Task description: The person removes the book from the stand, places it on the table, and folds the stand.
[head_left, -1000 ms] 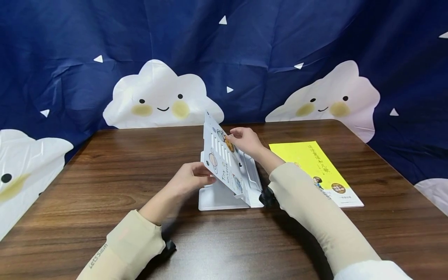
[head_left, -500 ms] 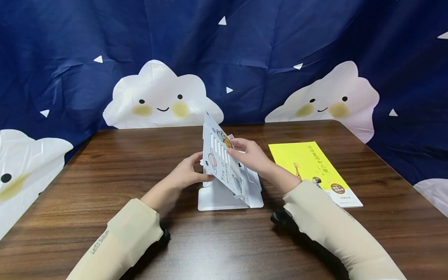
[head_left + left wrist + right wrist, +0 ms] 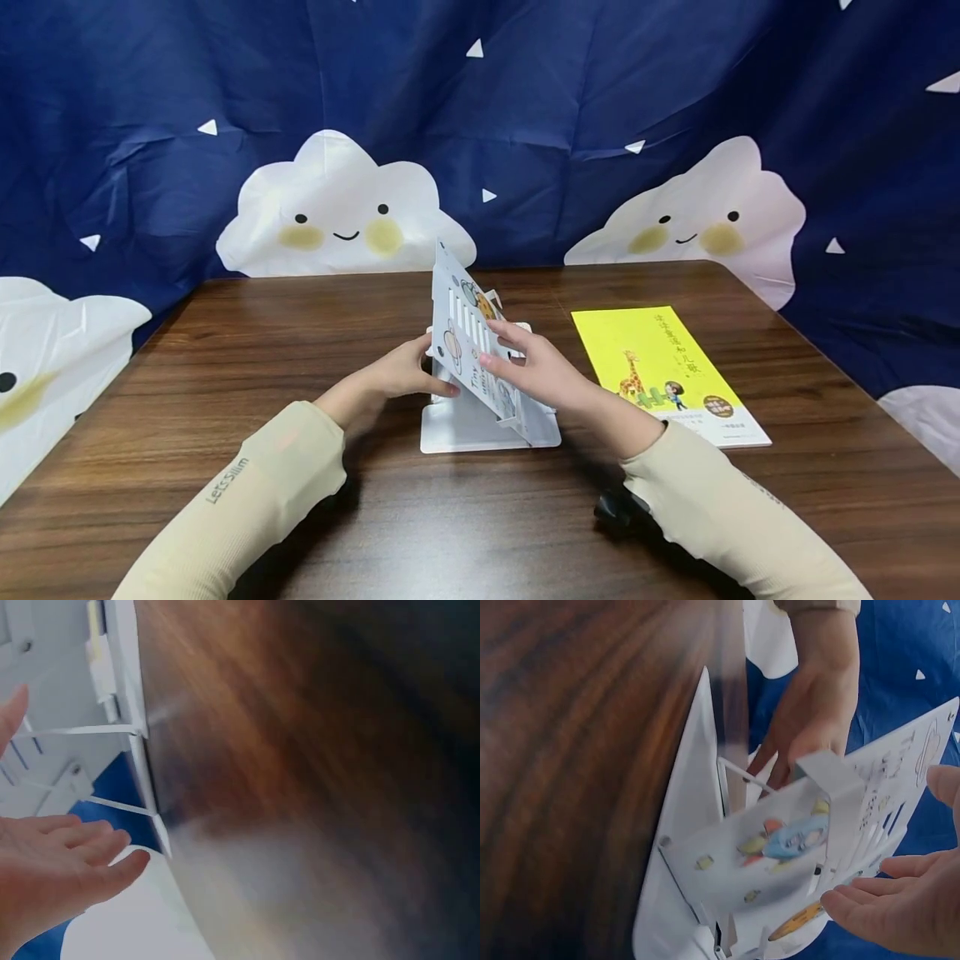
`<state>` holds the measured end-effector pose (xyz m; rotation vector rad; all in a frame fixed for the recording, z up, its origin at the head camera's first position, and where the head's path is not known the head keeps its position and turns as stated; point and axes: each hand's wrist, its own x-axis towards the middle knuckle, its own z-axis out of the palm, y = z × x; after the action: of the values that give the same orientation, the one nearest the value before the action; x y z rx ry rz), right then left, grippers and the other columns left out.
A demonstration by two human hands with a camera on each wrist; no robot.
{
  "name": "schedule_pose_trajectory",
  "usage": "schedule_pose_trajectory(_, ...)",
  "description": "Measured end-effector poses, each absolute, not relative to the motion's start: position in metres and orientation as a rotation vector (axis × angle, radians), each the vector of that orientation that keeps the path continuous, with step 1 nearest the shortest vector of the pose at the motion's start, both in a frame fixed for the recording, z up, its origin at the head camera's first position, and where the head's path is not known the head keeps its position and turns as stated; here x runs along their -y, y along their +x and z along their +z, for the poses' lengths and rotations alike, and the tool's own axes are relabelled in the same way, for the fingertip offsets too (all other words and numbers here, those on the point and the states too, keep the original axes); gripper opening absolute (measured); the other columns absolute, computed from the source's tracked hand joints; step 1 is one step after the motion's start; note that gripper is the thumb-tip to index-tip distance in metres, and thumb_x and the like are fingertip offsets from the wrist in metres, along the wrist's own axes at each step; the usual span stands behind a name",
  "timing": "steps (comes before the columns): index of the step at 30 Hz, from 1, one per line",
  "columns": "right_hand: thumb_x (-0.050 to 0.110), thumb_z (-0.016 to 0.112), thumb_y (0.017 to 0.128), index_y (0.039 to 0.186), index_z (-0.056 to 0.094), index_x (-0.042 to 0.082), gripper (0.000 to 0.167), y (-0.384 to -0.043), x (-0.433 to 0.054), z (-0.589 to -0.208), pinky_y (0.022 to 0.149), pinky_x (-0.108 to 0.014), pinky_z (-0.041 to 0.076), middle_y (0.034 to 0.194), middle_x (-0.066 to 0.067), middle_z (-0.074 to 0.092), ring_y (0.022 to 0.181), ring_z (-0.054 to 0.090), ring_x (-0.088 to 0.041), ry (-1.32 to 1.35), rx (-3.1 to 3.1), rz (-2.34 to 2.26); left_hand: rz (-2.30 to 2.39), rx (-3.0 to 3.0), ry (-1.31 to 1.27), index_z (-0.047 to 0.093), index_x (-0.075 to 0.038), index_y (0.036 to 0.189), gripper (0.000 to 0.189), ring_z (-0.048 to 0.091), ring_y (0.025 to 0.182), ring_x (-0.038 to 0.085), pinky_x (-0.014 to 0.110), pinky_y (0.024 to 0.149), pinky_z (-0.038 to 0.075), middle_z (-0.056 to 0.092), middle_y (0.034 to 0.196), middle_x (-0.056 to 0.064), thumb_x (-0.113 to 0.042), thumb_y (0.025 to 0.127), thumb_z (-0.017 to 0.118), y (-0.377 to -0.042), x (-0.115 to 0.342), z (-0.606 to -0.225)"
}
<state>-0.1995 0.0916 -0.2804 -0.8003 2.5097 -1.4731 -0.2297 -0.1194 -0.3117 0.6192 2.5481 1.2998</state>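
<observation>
While the left hand (image 3: 401, 371) and right hand (image 3: 542, 373), both uncurled, flank the white folding stand (image 3: 468, 429), support its planet-printed panel (image 3: 465, 358) evenly.

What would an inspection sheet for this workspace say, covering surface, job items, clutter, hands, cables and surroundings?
Surface: brown wood-grain table.
Job's things: white stand, its printed panel tilted up.
Clutter: yellow book lying flat right of the stand; dark object by the right sleeve, unclear.
Hands: left hand at the panel's left edge, right hand by its printed face; contact unclear.
Cables: nothing seen.
Surroundings: blue cloth with white clouds behind the table.
</observation>
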Motion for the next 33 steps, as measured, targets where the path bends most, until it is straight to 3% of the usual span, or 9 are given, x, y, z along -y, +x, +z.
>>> schedule_pose_trajectory(7, 0.022, 0.061, 0.081, 0.133, 0.027, 0.001, 0.066, -0.189, -0.093, -0.289, 0.092, -0.046, 0.029, 0.136, -0.015, 0.026, 0.12, 0.028, -0.03, -0.864, -2.442, -1.478, 1.318, -2.607, 0.687, 0.04, -0.009, 0.125, 0.073, 0.043, 0.103, 0.021, 0.038, 0.092, 0.029, 0.051, 0.115, 0.009, -0.014, 0.061, 0.076, -0.237, 0.117, -0.316)
schedule_pose_trajectory(14, 0.024, 0.069, 0.074, 0.135, 0.026, 0.011, 0.076, -0.18, -0.092, -0.296, 0.089, -0.04, 0.035, 0.134, -0.012, 0.028, 0.112, 0.037, -0.027, -0.796, -2.387, -1.478, 1.332, -2.545, 0.708, 0.045, -0.008, 0.122, 0.067, 0.043, 0.103, 0.021, 0.038, 0.091, 0.029, 0.052, 0.114, 0.008, -0.015, 0.062, 0.075, -0.239, 0.116, -0.317)
schedule_pose_trajectory(22, 0.023, 0.072, 0.07, 0.135, 0.028, 0.014, 0.079, -0.176, -0.092, -0.305, 0.092, -0.042, 0.028, 0.132, -0.01, 0.033, 0.113, 0.035, -0.023, -0.757, -2.447, -1.466, 1.319, -2.548, 0.625, 0.046, -0.003, 0.12, 0.066, 0.042, 0.106, 0.023, 0.038, 0.094, 0.027, 0.054, 0.111, 0.01, -0.012, 0.061, 0.075, -0.241, 0.117, -0.321)
schedule_pose_trajectory(33, 0.021, 0.073, 0.07, 0.134, 0.029, 0.014, 0.078, -0.174, -0.093, -0.309, 0.095, -0.044, 0.024, 0.133, -0.01, 0.031, 0.117, 0.031, -0.025, -0.704, -2.484, -1.433, 1.238, -2.568, 0.54, 0.045, -0.002, 0.121, 0.068, 0.041, 0.107, 0.023, 0.038, 0.095, 0.026, 0.047, 0.12, 0.013, -0.014, 0.061, 0.076, -0.243, 0.12, -0.328)
